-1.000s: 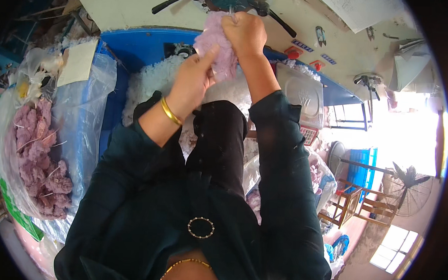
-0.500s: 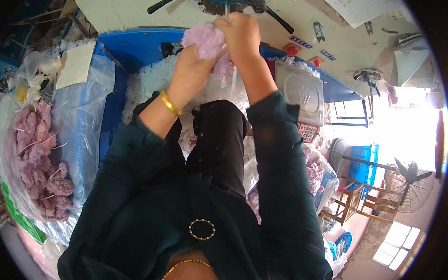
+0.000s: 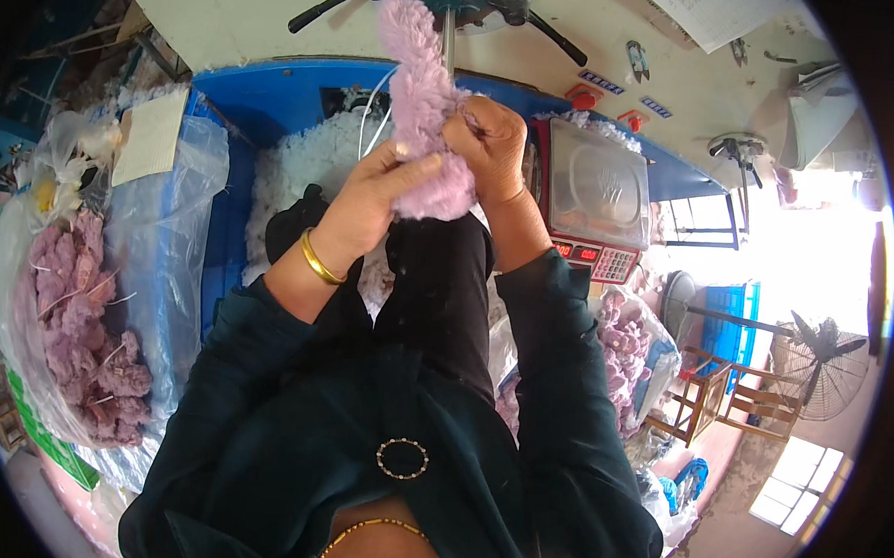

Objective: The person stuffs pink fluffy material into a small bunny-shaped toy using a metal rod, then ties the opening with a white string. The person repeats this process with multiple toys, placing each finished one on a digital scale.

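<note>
A person's left hand grasps the lower part of a pink plush piece between thumb and fingers; the right hand, clenched, grips its right side. The plush is held above the lap, near a blue bin of white stuffing, its upper end beside a metal tube at the tabletop. A weighing scale stands right.

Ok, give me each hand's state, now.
Left hand: closed, thumb across the lower part of the long, fluffy lilac plush piece.
Right hand: closed, grip on the plush piece's right side.
</note>
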`<state>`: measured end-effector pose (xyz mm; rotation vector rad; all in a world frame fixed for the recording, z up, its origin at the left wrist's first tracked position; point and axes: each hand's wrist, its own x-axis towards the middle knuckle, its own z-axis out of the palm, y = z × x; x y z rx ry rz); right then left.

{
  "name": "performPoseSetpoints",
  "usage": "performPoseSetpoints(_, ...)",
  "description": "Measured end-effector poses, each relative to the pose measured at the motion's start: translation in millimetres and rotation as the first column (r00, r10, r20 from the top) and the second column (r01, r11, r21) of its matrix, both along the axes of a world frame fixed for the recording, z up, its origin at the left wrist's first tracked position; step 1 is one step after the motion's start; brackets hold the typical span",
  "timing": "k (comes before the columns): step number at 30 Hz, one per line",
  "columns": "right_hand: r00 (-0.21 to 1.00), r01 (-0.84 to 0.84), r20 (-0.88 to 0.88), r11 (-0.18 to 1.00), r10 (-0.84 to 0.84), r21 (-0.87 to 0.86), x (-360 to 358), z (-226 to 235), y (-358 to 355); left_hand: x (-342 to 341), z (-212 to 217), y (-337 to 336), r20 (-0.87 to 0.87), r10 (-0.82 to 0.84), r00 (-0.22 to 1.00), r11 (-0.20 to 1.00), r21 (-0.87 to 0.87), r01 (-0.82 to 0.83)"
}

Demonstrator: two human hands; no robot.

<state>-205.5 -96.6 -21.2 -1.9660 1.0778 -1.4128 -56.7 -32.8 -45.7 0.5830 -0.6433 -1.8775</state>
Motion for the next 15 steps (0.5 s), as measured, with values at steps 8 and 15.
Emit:
performPoseSetpoints(8, 0.998, 0.05, -0.041, 0.987, -0.057, -0.152, 2.2, -12.4, -47.2, -10.0, -24.7, -55.2, 0.544, 0.58, 0.606, 0.689, -0.724, -0.009)
performPoseSetpoints(15, 0.995, 0.031, -0.088, 0.987, -0.045, -0.16, 7.6, 13.9, 11.7, -2.6, -1.3, -2.2, 0.367, 0.235, 0.9, 0.91, -0.408, -0.071)
